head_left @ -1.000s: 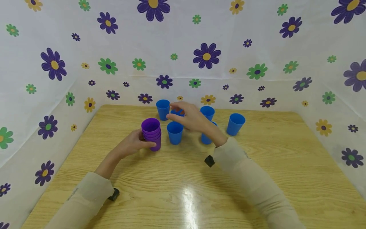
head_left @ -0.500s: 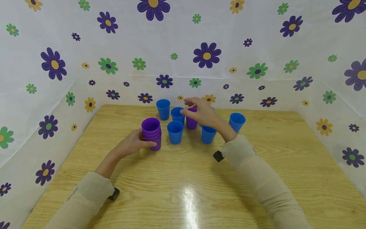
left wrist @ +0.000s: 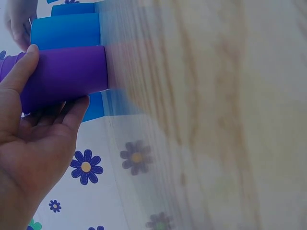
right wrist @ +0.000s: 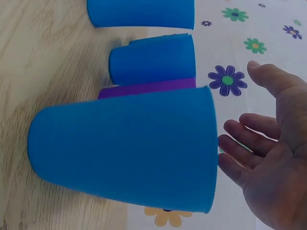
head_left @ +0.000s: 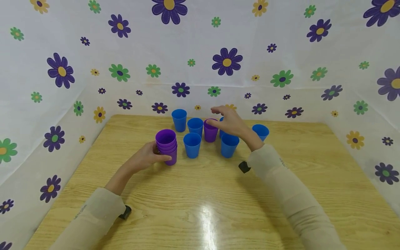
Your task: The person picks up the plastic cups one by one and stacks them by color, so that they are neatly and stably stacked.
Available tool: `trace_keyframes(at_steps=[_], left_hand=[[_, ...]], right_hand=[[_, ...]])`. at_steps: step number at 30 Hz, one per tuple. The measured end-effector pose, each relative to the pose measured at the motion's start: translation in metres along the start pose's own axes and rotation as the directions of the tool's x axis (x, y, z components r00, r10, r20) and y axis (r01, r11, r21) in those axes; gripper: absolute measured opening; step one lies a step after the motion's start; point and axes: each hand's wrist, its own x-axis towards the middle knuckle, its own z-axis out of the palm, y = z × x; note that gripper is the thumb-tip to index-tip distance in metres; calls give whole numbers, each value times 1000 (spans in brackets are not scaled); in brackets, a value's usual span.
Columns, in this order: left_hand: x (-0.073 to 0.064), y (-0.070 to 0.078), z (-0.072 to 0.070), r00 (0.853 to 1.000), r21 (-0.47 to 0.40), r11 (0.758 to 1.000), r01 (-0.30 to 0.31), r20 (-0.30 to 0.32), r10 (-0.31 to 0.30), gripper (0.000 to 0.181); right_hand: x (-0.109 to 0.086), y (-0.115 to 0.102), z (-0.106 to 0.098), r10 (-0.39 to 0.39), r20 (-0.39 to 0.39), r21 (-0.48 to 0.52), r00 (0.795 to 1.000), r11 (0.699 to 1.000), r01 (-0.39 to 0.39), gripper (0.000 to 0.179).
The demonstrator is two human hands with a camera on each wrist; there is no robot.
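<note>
My left hand (head_left: 147, 157) grips a stack of nested purple cups (head_left: 166, 146), upright with its base on the table; in the left wrist view the thumb and fingers wrap the lowest purple cup (left wrist: 72, 72). Above the back row of cups hovers my right hand (head_left: 231, 122), thumb and fingers spread apart, holding nothing. It is nearest to a single purple cup (head_left: 210, 132) that stands among blue ones. In the right wrist view a blue cup (right wrist: 124, 148) hides most of that purple cup (right wrist: 148, 88), with the hand (right wrist: 268, 143) beyond the cup rims.
Around the single purple cup stand several upright blue cups, among them a front left one (head_left: 192, 147), a front right one (head_left: 229, 147), a back left one (head_left: 179, 121) and a far right one (head_left: 260, 131). A flower-patterned white cloth (head_left: 125, 48) encloses the wooden table (head_left: 175, 205).
My right hand has moved rightward, from above the left blue cups to over the single purple cup, which has come into view. The left hand and its purple stack have stayed in place.
</note>
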Motion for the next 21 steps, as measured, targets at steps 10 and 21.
trace_keyframes(at_steps=[10, 21], left_hand=[[0, 0, 1, 1000, 2, 1000, 9, -7, -9, 69], [0, -1, 0, 1000, 9, 1000, 7, -4, -7, 69]], right_hand=[[3, 16, 2, 42, 72, -73, 997, 997, -37, 66], [7, 28, 11, 56, 119, -108, 991, 993, -44, 72]])
